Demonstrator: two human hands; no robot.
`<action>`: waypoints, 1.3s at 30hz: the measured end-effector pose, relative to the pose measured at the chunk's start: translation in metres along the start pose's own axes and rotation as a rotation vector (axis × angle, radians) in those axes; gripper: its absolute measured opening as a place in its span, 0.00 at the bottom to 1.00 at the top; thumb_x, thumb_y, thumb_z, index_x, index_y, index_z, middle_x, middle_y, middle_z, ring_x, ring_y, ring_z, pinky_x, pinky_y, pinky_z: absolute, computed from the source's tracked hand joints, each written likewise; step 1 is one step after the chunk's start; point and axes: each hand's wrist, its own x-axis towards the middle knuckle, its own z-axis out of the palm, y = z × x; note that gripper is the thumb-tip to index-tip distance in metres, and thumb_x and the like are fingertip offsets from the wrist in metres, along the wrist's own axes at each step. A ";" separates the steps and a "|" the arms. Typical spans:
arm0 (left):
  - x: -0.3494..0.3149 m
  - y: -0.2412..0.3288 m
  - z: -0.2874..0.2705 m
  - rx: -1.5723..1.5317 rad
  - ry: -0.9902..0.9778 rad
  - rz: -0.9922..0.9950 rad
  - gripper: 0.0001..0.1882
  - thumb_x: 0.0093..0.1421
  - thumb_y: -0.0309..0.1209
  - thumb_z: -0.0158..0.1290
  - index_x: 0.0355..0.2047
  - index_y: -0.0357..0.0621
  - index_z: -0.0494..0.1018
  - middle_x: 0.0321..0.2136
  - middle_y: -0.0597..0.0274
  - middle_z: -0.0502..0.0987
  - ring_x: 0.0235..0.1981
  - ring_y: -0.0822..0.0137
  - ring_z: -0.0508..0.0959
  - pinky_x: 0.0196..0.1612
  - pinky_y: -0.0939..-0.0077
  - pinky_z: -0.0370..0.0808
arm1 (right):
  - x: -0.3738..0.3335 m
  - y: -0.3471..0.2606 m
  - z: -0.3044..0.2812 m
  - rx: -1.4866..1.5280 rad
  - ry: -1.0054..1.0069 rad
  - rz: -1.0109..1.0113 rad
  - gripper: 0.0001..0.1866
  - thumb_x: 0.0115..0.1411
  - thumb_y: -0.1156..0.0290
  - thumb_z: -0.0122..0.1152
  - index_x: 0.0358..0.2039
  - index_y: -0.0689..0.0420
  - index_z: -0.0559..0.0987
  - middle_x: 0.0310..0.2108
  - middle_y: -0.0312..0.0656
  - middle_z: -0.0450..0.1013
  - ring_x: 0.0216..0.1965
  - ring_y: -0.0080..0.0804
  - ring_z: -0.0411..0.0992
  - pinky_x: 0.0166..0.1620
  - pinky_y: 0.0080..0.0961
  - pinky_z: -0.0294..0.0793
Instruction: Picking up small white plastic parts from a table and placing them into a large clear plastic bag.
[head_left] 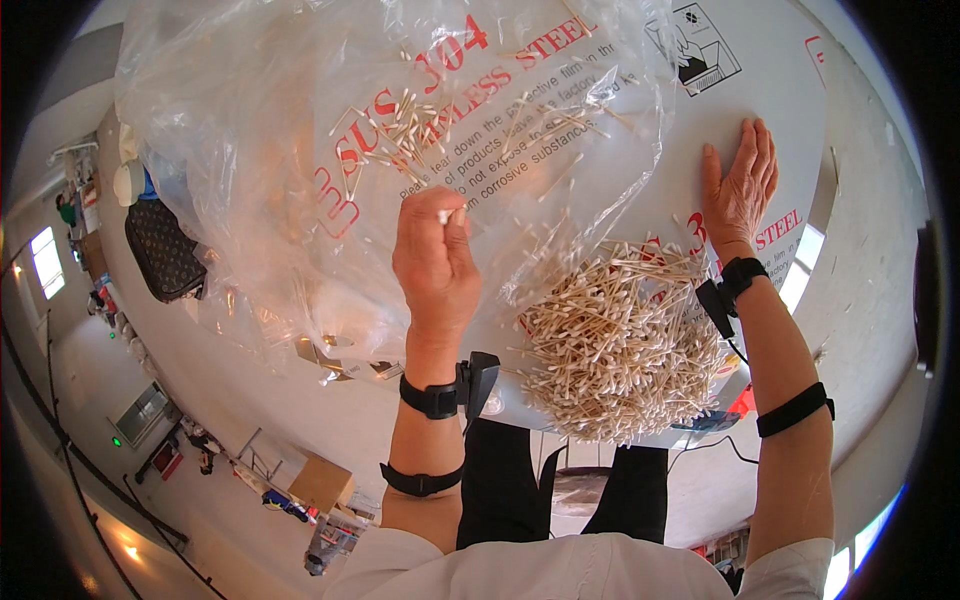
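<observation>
Left hand [435, 262] is curled in, thumb pressed against forefinger on what looks like a cotton swab [444, 216], while the right hand [742, 190] lies palm down, fingers extended, near the right edge of the table [780, 85]. Most swabs appear left in a loose heap [620, 350] at the near edge; only a small scatter [412, 130] lies apart, by the clear plastic bag [240, 110] toward the far-left corner.

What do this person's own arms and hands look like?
The left hand and right hand are ungloved. Each wrist wears a black strap with a chunky black unit; a black band circles each forearm. The short sleeves are whitish.
</observation>
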 end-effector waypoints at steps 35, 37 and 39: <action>-0.012 0.023 0.001 -1.138 0.046 -0.927 0.04 0.60 0.25 0.54 0.35 0.38 0.74 0.26 0.58 0.76 0.21 0.74 0.71 0.21 0.83 0.66 | 0.000 0.001 -0.001 -0.028 -0.003 0.018 0.33 0.61 0.49 0.48 0.61 0.53 0.58 0.64 0.43 0.52 0.67 0.38 0.46 0.67 0.38 0.41; -0.023 0.027 0.001 -1.073 -0.048 -0.893 0.06 0.60 0.25 0.53 0.36 0.37 0.74 0.27 0.58 0.77 0.20 0.74 0.72 0.21 0.83 0.67 | 0.001 0.001 -0.002 0.001 0.001 0.011 0.33 0.60 0.50 0.50 0.61 0.54 0.58 0.64 0.43 0.52 0.67 0.37 0.46 0.67 0.38 0.40; -0.037 0.030 0.002 -0.993 -0.179 -0.858 0.08 0.59 0.26 0.55 0.37 0.35 0.75 0.28 0.57 0.78 0.20 0.76 0.72 0.22 0.84 0.67 | 0.001 -0.001 -0.003 -0.007 -0.008 0.023 0.34 0.60 0.51 0.50 0.61 0.54 0.58 0.64 0.43 0.52 0.67 0.37 0.46 0.67 0.38 0.40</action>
